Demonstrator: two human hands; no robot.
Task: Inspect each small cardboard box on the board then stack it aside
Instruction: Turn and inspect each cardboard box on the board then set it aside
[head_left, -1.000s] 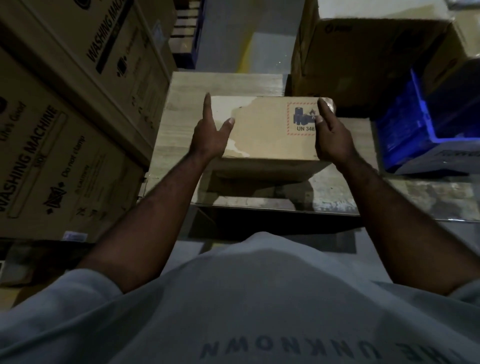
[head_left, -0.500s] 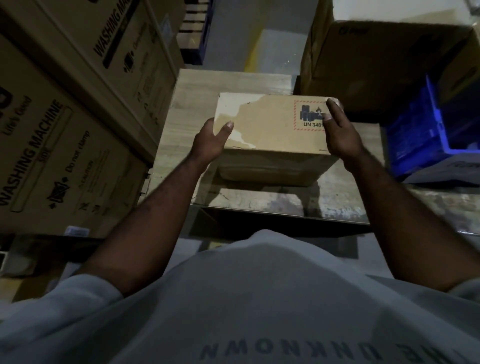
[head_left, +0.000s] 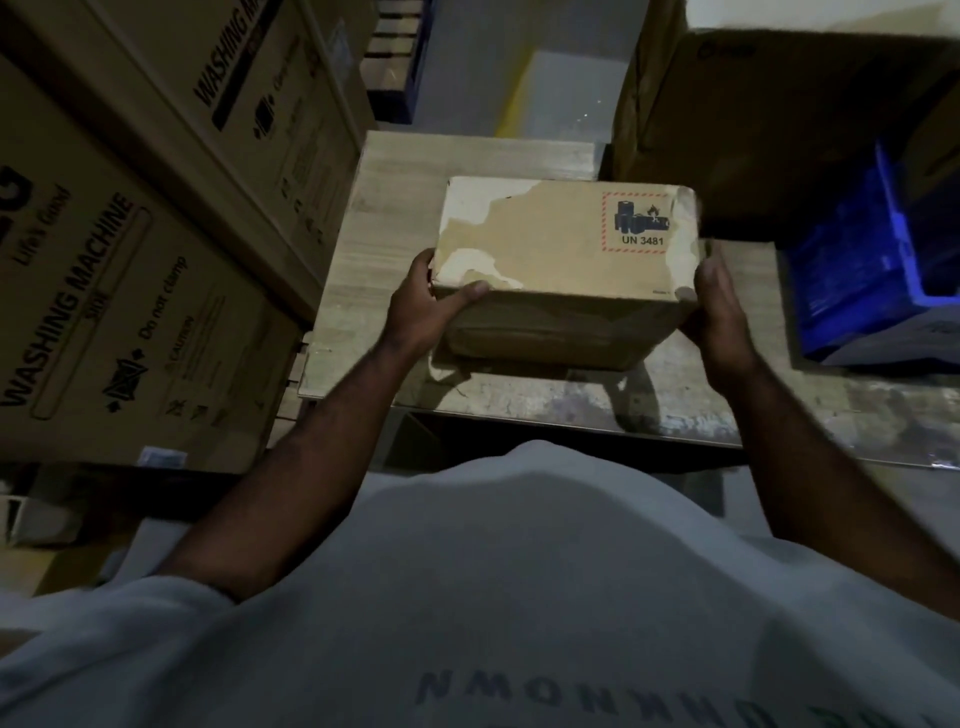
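Head view is showing a small brown cardboard box (head_left: 550, 244) being held in both hands over a pale wood-grain board (head_left: 467, 156), roughly at its middle; the box is tilting its top face toward the camera, and its shadow is falling on the worn near edge of the board beneath it, so it appears to be lifted clear, though the underside is hidden; torn whitish patches are running across the left part of the top face, and a red-hatched label (head_left: 636, 223) reading UN 3481 is sitting at its far right corner; the left hand (head_left: 415, 306) is gripping the near left corner, its thumb lying along the top near edge and its fingers curling round the left side; the right hand (head_left: 719, 312) is pressing flat against the right side, its fingers lying together and fairly straight along that face, their tips blurred; large brown washing-machine cartons (head_left: 130, 312) are standing stacked just left of the board; a blue plastic crate (head_left: 857, 270) is sitting at the right, beside the board, with a big dark brown carton (head_left: 753, 130) rising behind it; a pale grey shirt (head_left: 519, 571) with reversed lettering is filling the lower part of the picture.
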